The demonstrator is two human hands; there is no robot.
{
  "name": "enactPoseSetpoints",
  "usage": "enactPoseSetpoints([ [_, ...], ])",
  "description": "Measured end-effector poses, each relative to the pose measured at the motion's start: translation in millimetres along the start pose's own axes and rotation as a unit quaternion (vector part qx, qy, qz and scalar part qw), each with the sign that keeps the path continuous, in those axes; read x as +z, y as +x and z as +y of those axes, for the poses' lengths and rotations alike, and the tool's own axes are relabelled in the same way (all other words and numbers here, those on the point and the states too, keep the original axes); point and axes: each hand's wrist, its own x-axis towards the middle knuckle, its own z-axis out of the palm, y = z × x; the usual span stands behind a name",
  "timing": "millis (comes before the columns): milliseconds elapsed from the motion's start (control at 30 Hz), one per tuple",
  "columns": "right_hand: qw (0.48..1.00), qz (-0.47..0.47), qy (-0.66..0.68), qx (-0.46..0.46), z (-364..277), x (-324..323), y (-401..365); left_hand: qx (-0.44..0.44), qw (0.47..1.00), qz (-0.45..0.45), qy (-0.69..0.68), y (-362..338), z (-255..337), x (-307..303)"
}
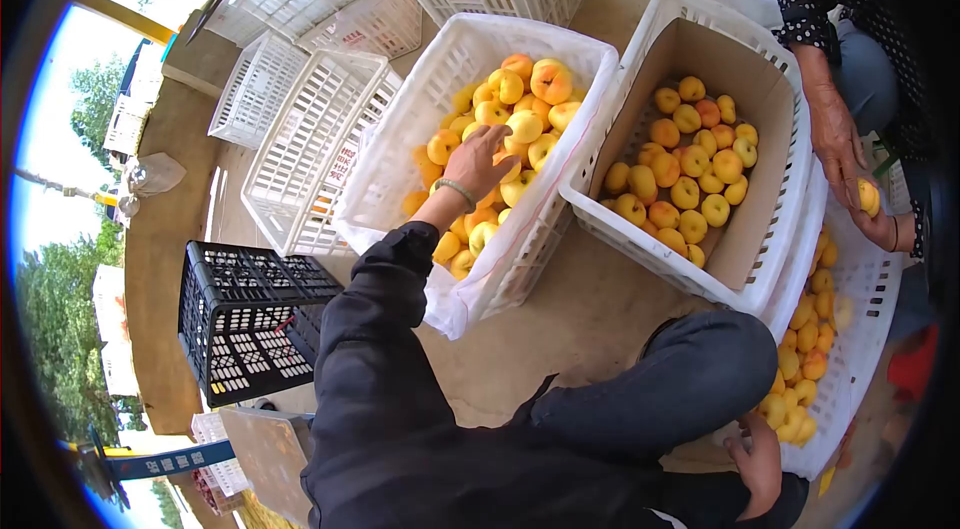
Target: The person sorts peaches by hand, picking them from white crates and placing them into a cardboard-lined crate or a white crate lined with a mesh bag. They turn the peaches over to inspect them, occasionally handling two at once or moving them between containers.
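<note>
Head view: three white crates [650,254] hold peaches [551,82], heaped past counting: the cardboard-lined crate [722,291] at 2 o'clock, the white-lined crate [590,49] at 12, the side crate [870,324] at 4. One black crate [250,307] stands at 8. The left hand [478,164] has its grip half-spread over peaches at 12; whether it pinches one, I cannot tell. The right hand [757,467], between 4 and 5, lies slack, fingers parted. At 3, a co-worker's hand [882,227] holds one peach [868,196].
</note>
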Motion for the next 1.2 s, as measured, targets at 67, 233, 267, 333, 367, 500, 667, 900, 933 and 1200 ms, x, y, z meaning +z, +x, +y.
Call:
enactPoseSetpoints([
  [67,1.0,0.015,-0.002,-0.011,-5,0,-3,0.006,0.997,0.082,-0.001,41,8,20],
  [233,0.999,0.043,-0.008,-0.001,7,4,-9,-0.03,0.995,-0.002,0.099,76,-2,62],
  [267,0.999,0.042,-0.018,-0.01,8,4,-9,-0.038,0.995,0.0,0.091,75,-6,62],
  [333,0.999,0.042,-0.018,-0.008,7,4,-8,-0.005,0.997,-0.024,0.075,65,-19,50],
  [367,0.999,0.043,-0.019,-0.007,7,4,-8,0.027,0.997,-0.048,0.057,56,-27,44],
  [500,1.0,0.015,-0.01,0.001,2,4,-3,0.013,0.985,-0.128,0.117,16,-41,3],
  [667,1.0,0.025,-0.01,-0.007,7,4,-5,-0.085,0.94,-0.241,0.227,-36,-88,-17],
  [900,0.999,0.03,-0.015,-0.015,7,4,-8,-0.194,0.829,-0.388,0.353,-44,-75,-11],
  [933,0.999,0.03,-0.015,-0.013,6,4,-8,-0.176,0.906,-0.289,0.255,-38,-70,-11],
  [1200,0.995,0.06,-0.064,-0.039,5,-9,-27,0.058,0.98,-0.171,0.089,34,-61,43],
])
